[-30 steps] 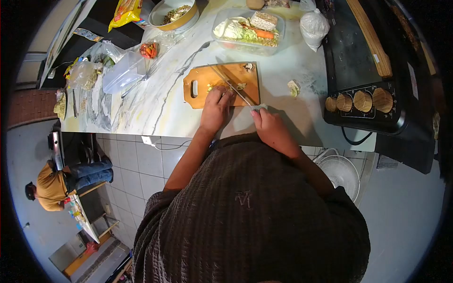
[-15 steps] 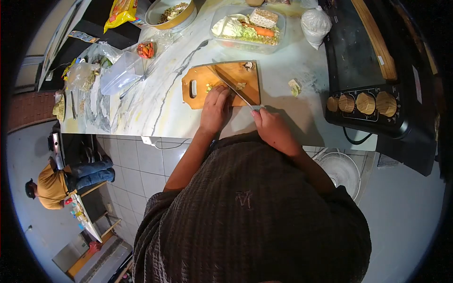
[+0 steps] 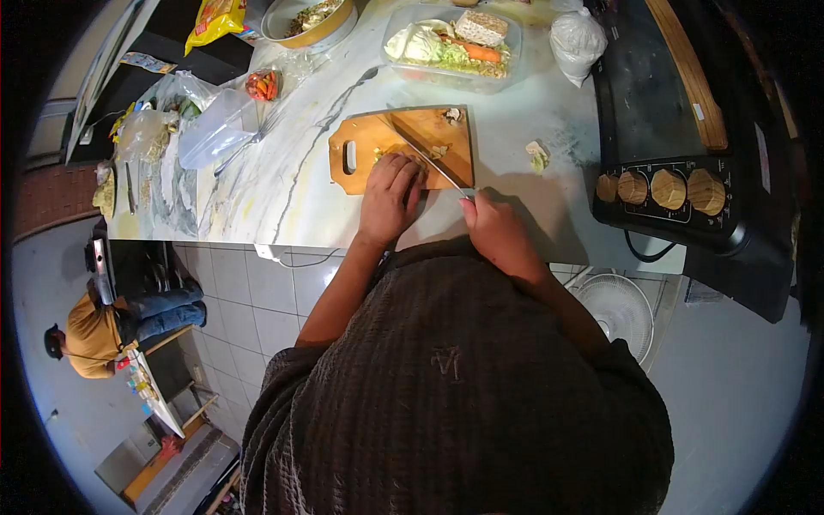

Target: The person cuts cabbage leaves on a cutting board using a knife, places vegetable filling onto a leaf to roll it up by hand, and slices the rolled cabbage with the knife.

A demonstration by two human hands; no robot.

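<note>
A wooden cutting board (image 3: 365, 137) lies near the counter's front edge. My right hand (image 3: 498, 227) is wrapped round the handle of a knife (image 3: 427, 158), whose blade slants up and left across the board. My left hand (image 3: 390, 196) rests on the board's front part, left of the blade, with its fingers bent and close together; whatever lies under them is hidden. Small pale-green chopped bits (image 3: 439, 152) lie beside the blade. A pale mushroom-like piece (image 3: 452, 114) sits at the board's far right corner. Right of the board, a leafy vegetable piece (image 3: 538, 155) lies on the counter.
Beyond the board stands a clear container (image 3: 493, 84) of vegetables. A bowl (image 3: 322, 36), a bag of red chillies (image 3: 263, 84) and an empty plastic box (image 3: 210, 142) are to the left. A black stove (image 3: 665, 223) borders the right. Another person (image 3: 93, 335) is far left.
My left hand has shifted slightly left relative to the blade, and its fingers look a little more spread on the board. The knife stays in my right hand at nearly the same slant.
</note>
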